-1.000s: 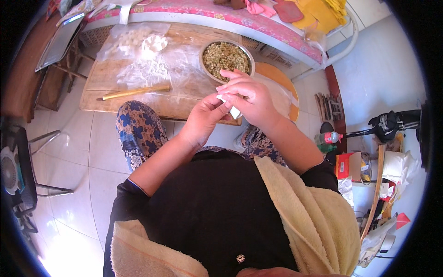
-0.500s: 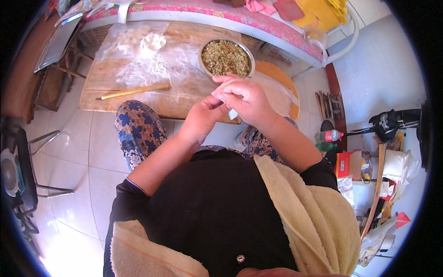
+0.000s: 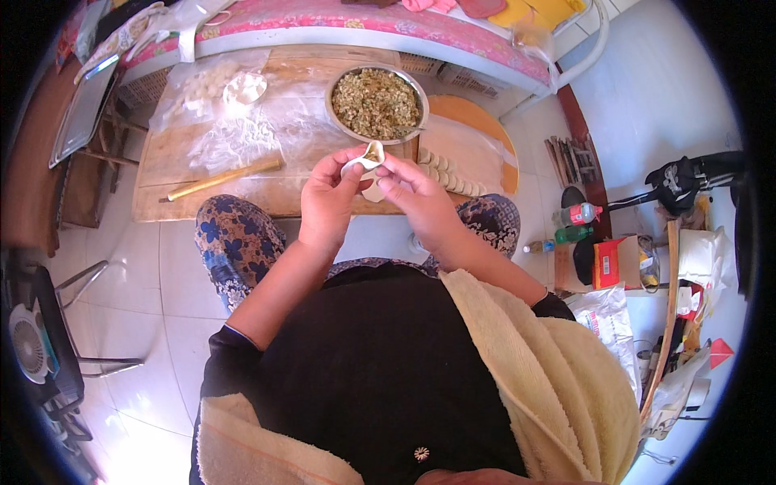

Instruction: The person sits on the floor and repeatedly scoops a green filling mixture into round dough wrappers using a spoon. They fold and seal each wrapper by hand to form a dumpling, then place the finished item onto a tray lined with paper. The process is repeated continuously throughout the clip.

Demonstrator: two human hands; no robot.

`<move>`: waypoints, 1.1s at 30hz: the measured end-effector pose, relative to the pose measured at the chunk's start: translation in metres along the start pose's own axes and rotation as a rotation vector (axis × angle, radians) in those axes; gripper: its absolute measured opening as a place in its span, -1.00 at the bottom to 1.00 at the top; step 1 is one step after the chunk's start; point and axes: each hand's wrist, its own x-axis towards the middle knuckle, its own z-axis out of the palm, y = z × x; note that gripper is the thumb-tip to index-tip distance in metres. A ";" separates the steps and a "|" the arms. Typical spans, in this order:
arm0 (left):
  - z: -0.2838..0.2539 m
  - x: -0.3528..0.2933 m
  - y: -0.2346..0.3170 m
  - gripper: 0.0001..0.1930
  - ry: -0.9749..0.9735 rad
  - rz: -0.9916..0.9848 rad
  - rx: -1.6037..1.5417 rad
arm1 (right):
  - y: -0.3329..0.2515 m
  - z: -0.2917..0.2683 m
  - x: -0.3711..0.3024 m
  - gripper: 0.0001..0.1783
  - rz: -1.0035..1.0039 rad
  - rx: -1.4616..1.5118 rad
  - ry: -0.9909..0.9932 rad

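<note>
Above the near edge of the wooden table [image 3: 303,194], both hands pinch a dumpling wrapper [image 3: 354,165] folded into an open pocket. A little greenish-brown filling [image 3: 373,154] shows inside it. My left hand [image 3: 327,202] grips its left side with thumb and fingers, while my right hand [image 3: 422,204] holds the right side. A pale flat piece [image 3: 373,192] shows below the pocket between my hands; I cannot tell what it is. Just beyond them stands a metal bowl [image 3: 423,103] full of chopped filling [image 3: 376,101], a utensil handle [image 3: 410,128] at its near right.
Several shaped dumplings [image 3: 444,171] lie in rows on a round, cloth-covered board [image 3: 508,153] at the right. On the table's left are a rolling pin [image 3: 222,179], scattered flour [image 3: 234,141], a white flour container [image 3: 245,88] and dough pieces [image 3: 206,87] on plastic. A bed [image 3: 323,32] stands behind.
My hands have drawn slightly apart and turned, so the wrapper's open pocket and filling now show. The rows of dumplings, hidden earlier behind my right hand, are visible. The view has shifted slightly.
</note>
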 end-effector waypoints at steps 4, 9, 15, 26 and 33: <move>0.007 -0.002 0.007 -0.80 -0.007 -0.013 -0.005 | 0.012 -0.004 0.008 -0.47 -0.173 -0.016 -0.021; 0.011 -0.004 0.006 -0.75 0.039 0.034 -0.125 | 0.004 -0.002 0.006 -0.51 -0.321 -0.185 0.081; 0.005 -0.005 0.006 -0.78 -0.039 0.019 -0.102 | -0.005 -0.017 0.012 -0.60 -0.635 -0.754 0.079; 0.000 -0.002 -0.006 -0.81 -0.018 0.086 -0.063 | 0.011 -0.001 0.013 -0.55 -0.164 -0.029 0.022; 0.003 -0.008 0.007 -0.81 -0.093 -0.088 -0.069 | 0.009 -0.003 0.013 -0.61 -0.458 -0.488 0.144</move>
